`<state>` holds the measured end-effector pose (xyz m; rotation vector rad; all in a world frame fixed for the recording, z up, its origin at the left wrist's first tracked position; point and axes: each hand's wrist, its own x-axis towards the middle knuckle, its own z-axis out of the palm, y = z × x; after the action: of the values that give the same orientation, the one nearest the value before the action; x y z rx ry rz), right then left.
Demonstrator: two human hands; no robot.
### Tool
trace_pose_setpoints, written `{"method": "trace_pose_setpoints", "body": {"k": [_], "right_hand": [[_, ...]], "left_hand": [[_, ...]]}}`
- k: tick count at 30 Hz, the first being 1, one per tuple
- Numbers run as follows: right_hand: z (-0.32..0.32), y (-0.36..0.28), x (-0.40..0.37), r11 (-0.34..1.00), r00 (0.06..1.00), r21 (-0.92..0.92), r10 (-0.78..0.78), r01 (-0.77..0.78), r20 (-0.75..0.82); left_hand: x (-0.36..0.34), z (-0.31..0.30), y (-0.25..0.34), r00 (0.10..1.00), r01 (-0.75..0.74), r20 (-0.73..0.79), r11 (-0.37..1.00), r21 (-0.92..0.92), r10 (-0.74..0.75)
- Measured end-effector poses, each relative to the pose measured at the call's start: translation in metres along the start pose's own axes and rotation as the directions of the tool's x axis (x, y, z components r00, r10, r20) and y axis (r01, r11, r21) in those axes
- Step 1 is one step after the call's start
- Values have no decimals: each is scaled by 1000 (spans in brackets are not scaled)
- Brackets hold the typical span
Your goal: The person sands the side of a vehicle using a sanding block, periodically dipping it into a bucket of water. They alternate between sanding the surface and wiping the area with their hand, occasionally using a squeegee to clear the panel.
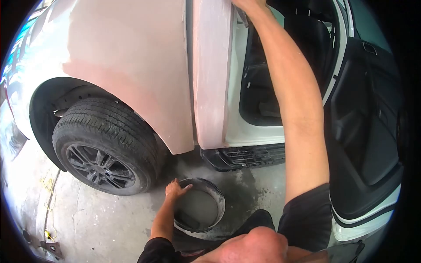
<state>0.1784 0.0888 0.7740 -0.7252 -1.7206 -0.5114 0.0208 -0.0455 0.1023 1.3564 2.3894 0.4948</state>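
Note:
My left hand (175, 189) grips the rim of a dark bucket (221, 204), its thumb over the inner edge. Grey, cloudy water (199, 204) stands in the bucket, with a dark shape near its lower left side that I cannot make out. My right arm reaches up to the top of the view, where my right hand (251, 3) is at the edge of the car's door opening. The frame cuts off its fingers. Beside it runs a pillar (212, 74) coated in patchy pale pink. The car's fender (127, 57) carries beige and pinkish patches over white.
A front wheel (103, 149) stands left of the bucket. A black side step (245, 158) juts out below the sill. The open car door (366, 131) stands at the right. Wet patches darken the concrete floor (109, 219), and a yellow cord (49, 206) lies at the left.

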Motion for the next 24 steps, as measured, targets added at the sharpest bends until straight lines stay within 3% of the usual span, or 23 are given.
{"method": "trace_pose_setpoints", "body": {"k": [3,4,6,8,10,11,14,18,21,22,24], "right_hand": [[4,6,-40,998,999,58,31,-32,28],[56,49,-67,953,911,-138,-299,270,-285],[56,52,-118,952,935,-91,-304,292,-182],[59,59,-97,910,868,-192,-410,367,-281],[53,51,-38,935,919,-112,-352,336,-178],[9,10,-25,997,997,-10,-73,73,-30],[-5,-3,11,997,999,-61,-42,39,-35],[29,31,-90,989,990,-46,-143,142,-9],[64,60,-125,930,905,-157,-363,334,-224],[63,59,-101,906,864,-210,-417,368,-282],[29,27,-41,978,974,-89,-196,186,-113]], "left_hand": [[-5,4,-5,1000,-21,-2,1000,-12,21],[-3,6,-8,999,-38,-9,999,-20,38],[-2,10,-10,998,-60,-20,998,-12,60],[2,11,-16,998,-62,-17,998,1,62],[6,13,-14,999,-51,-1,999,-5,51],[2,10,-13,999,-29,31,1000,-14,29],[0,-4,-4,998,-8,60,1000,-30,10],[1,8,-15,999,-40,16,999,-10,40],[3,9,-14,998,-67,9,997,-28,67],[3,7,-15,997,-74,19,997,-37,75],[8,7,-7,998,-56,30,997,-43,57]]}}
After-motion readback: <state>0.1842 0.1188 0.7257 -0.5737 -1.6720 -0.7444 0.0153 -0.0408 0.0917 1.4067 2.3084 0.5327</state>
